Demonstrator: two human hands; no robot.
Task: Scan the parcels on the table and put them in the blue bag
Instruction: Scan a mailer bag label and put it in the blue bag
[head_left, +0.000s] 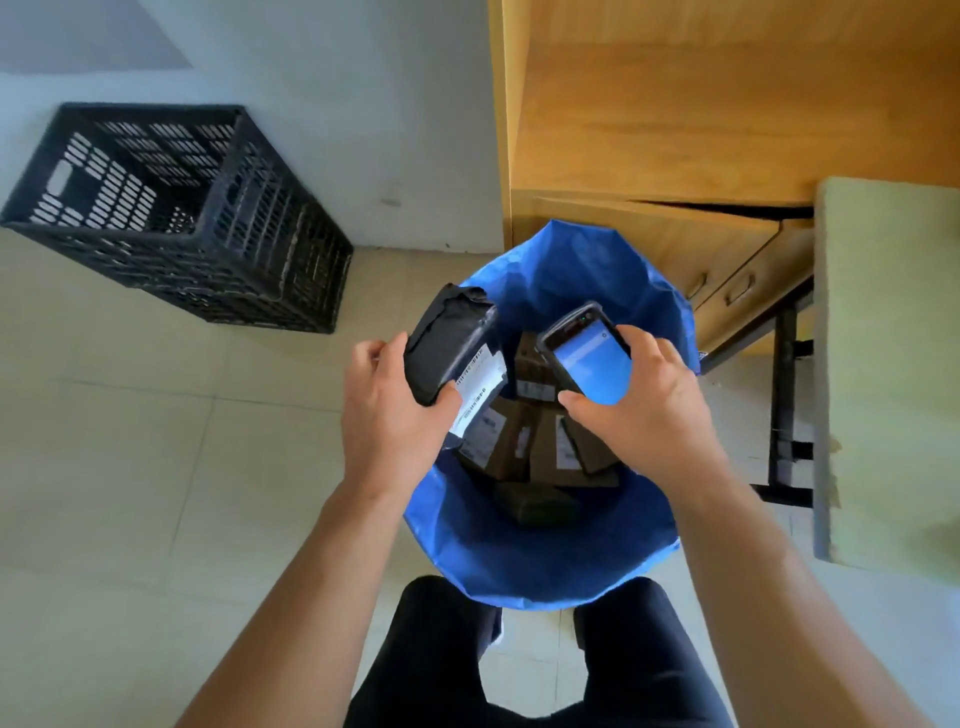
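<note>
A blue bag (545, 566) stands open on the floor in front of my legs. Several brown cardboard parcels (519, 441) lie inside it. My left hand (387, 415) grips a black plastic-wrapped parcel (452, 343) with a white barcode label, held over the bag's left rim. My right hand (639, 410) holds a handheld scanner (587, 353) with a lit blue screen, just right of the parcel and above the bag's opening. The scanner's top end tilts toward the parcel's label.
A black slatted plastic crate (171, 218) stands on the tiled floor at the left. Behind the bag is a wooden cabinet (675, 130) with drawers. A pale green table edge (883, 364) on black metal legs runs along the right.
</note>
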